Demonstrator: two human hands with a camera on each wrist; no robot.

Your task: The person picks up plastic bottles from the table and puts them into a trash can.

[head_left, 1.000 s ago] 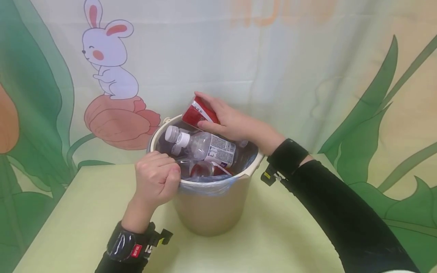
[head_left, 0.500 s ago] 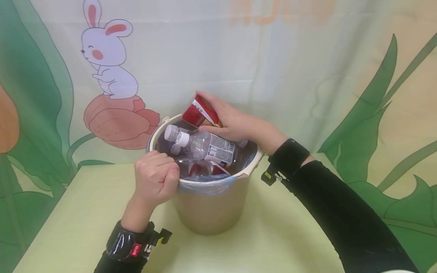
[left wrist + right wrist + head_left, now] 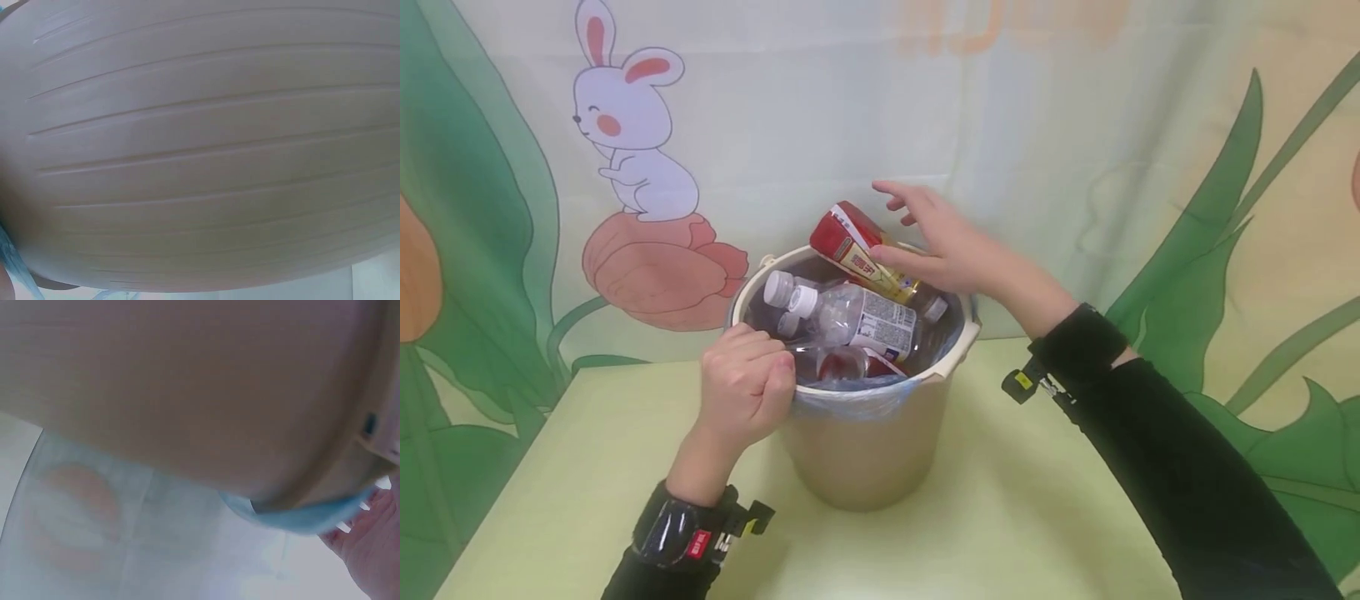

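A beige bucket (image 3: 865,467) lined with a thin blue bag (image 3: 865,404) stands upright on the table. My left hand (image 3: 745,387) grips its near-left rim, fingers curled over the edge. A red-and-yellow carton (image 3: 853,246) lies tilted on the contents at the far side, one end above the rim. My right hand (image 3: 951,242) hovers beside it with spread fingers; the thumb overlaps the carton in the head view, and I cannot tell whether it touches. Clear plastic bottles with white caps, among them a labelled bottle (image 3: 857,321), fill the bucket. The bucket's ribbed wall (image 3: 206,150) fills the left wrist view.
The bucket stands on a pale green tabletop (image 3: 610,450). Behind the table hangs a curtain (image 3: 1037,125) printed with a rabbit, flowers and leaves. A red-tinted clear container (image 3: 842,364) lies near the bucket's front rim.
My right hand has let go of the red-and-yellow carton and drawn back to the right, fingers spreading. The carton now rests tilted in the bucket. My left hand keeps its grip on the rim.
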